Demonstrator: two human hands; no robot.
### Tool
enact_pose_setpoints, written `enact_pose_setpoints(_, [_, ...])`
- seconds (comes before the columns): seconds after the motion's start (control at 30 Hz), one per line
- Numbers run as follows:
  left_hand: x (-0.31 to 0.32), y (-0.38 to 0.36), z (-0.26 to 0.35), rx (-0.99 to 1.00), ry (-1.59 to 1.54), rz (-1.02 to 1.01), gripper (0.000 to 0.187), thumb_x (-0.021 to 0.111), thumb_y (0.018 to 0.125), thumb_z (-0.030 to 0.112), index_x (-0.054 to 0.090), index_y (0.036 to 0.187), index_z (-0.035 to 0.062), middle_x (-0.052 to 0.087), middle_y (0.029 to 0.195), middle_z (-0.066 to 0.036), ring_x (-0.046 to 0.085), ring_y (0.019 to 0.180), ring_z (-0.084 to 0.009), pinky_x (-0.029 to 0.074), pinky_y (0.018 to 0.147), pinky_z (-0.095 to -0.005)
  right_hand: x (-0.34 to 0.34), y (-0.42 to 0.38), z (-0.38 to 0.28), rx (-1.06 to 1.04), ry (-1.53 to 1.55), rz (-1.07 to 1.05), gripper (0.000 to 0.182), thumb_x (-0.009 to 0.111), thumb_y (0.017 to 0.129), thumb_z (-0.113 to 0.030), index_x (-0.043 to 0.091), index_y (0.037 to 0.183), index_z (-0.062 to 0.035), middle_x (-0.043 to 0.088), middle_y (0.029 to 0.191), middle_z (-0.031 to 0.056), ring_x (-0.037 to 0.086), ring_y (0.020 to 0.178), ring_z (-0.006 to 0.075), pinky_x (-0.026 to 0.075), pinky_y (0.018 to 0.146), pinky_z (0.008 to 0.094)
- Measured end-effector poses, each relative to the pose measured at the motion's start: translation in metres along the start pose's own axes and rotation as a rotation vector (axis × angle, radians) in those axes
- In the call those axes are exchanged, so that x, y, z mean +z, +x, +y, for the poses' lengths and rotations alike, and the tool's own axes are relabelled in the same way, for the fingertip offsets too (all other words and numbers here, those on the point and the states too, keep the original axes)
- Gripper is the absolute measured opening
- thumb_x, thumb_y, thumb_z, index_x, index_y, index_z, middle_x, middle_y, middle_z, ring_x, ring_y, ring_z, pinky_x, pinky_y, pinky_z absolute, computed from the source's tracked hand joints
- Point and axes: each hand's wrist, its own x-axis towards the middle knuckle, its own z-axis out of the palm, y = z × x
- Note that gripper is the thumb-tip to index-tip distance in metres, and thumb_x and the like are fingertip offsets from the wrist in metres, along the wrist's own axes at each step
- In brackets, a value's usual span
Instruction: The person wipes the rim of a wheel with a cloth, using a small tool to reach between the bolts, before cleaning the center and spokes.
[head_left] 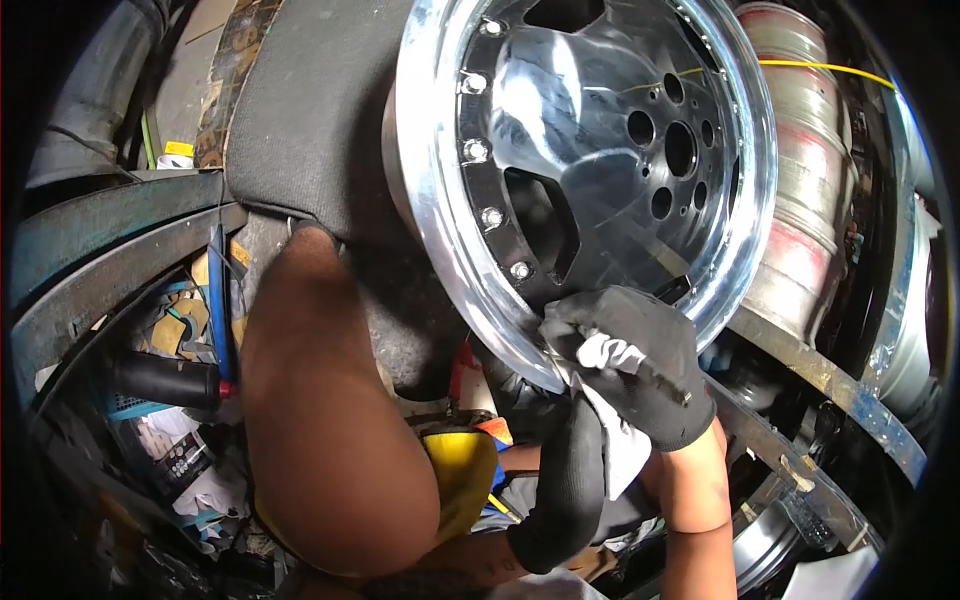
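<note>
We've got the wheel (540, 90) at upper centre of the frame, tilted, its open face towards us, just above both hands. Our right grip (640, 370), closed on the cloth (625, 452), is nearer, at the lower lip; our left grip (568, 475) sits below, its fingers too hidden to tell. Over at left, a black bottle (165, 380), contents unseen.

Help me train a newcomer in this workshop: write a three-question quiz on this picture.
1. True or false: the left hand and right hand both wear black gloves.
2. The right hand is at which part of the wheel?
A) centre hole
B) lower rim
C) top edge
3. Fill in: the thin cord at upper right is ____.

Key: 1 true; 2 B; 3 yellow
</note>
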Motion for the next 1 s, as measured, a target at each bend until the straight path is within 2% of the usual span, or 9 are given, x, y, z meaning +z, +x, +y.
enact_pose_setpoints(0.07, [-0.015,0.010,0.002,-0.030,0.030,-0.041,0.061,0.054,0.101,0.052,0.057,0.127,-0.0030,0.067,0.110,-0.017,0.068,0.082,-0.0294,0.060,0.070,-0.0438,-0.012,0.000,-0.004,0.040,-0.062,-0.130,0.032,0.077,0.078,-0.011,0.074,0.110,-0.0082,0.072,0.100,0.0133,0.070,0.088,0.0325,0.054,0.076,0.0413])
enact_pose_setpoints(0.2, [-0.011,0.007,0.001,0.010,-0.002,-0.038,0.060,0.055,0.101,0.051,0.057,0.127,-0.0029,0.067,0.110,-0.017,0.068,0.082,-0.0294,0.060,0.070,-0.0437,-0.020,-0.008,-0.014,0.132,-0.175,-0.208,0.036,0.075,0.077,-0.019,0.073,0.112,-0.0103,0.065,0.093,0.0131,0.065,0.088,0.0349,0.052,0.076,0.0443])
enact_pose_setpoints(0.23, [-0.009,0.005,0.000,0.021,-0.010,-0.036,0.060,0.055,0.101,0.051,0.057,0.127,-0.0029,0.067,0.110,-0.017,0.068,0.083,-0.0294,0.060,0.070,-0.0436,-0.022,-0.008,-0.015,0.071,-0.251,-0.274,0.034,0.067,0.083,-0.007,0.068,0.117,-0.0143,0.061,0.096,0.0122,0.064,0.091,0.0318,0.053,0.077,0.0403])
enact_pose_setpoints(0.47, [0.002,0.001,0.006,0.061,-0.037,-0.017,0.058,0.055,0.101,0.050,0.058,0.126,-0.0028,0.066,0.111,-0.017,0.068,0.084,-0.0293,0.060,0.071,-0.0434,-0.017,-0.005,-0.012,-0.127,-0.400,-0.227,0.032,0.067,0.082,-0.009,0.070,0.114,-0.0131,0.061,0.097,0.0108,0.064,0.091,0.0320,0.053,0.080,0.0424])
enact_pose_setpoints(0.57, [0.003,0.000,0.007,0.059,-0.044,-0.022,0.058,0.056,0.101,0.049,0.058,0.126,-0.0028,0.066,0.111,-0.017,0.068,0.085,-0.0292,0.060,0.071,-0.0434,-0.019,-0.004,-0.006,-0.010,-0.126,-0.203,0.035,0.066,0.082,-0.008,0.071,0.116,-0.0122,0.062,0.092,0.0111,0.065,0.089,0.0321,0.053,0.080,0.0424])
enact_pose_setpoints(0.67, [0.001,0.002,0.008,0.056,-0.047,-0.032,0.057,0.056,0.101,0.049,0.058,0.126,-0.0028,0.066,0.111,-0.017,0.068,0.086,-0.0292,0.060,0.071,-0.0433,-0.016,-0.008,-0.004,0.094,-0.123,-0.191,0.035,0.077,0.075,-0.013,0.078,0.109,-0.0141,0.068,0.091,0.0122,0.069,0.090,0.0299,0.054,0.077,0.0395])
enact_pose_setpoints(0.7, [-0.001,0.003,0.008,0.053,-0.048,-0.036,0.057,0.056,0.101,0.048,0.058,0.126,-0.0028,0.066,0.111,-0.017,0.068,0.086,-0.0291,0.060,0.071,-0.0432,-0.015,-0.007,-0.004,0.051,-0.131,-0.154,0.037,0.078,0.073,-0.011,0.077,0.110,-0.0145,0.067,0.089,0.0105,0.068,0.085,0.0306,0.054,0.073,0.0396])
enact_pose_setpoints(0.83, [-0.006,0.004,0.006,0.060,-0.035,-0.047,0.056,0.056,0.101,0.048,0.058,0.126,-0.0027,0.066,0.111,-0.017,0.067,0.087,-0.0291,0.060,0.071,-0.0431,-0.016,-0.010,-0.013,-0.080,-0.386,-0.203,0.034,0.067,0.081,-0.011,0.071,0.114,-0.0130,0.063,0.098,0.0089,0.065,0.090,0.0295,0.052,0.080,0.0408])
enact_pose_setpoints(1.0, [0.002,0.002,0.007,0.071,-0.047,-0.039,0.055,0.057,0.101,0.047,0.058,0.126,-0.0027,0.066,0.112,-0.017,0.067,0.088,-0.0290,0.060,0.072,-0.0430,-0.013,-0.018,-0.002,-0.010,-0.172,-0.099,0.046,0.074,0.074,-0.010,0.070,0.119,-0.0114,0.066,0.093,0.0080,0.067,0.089,0.0305,0.053,0.080,0.0424])
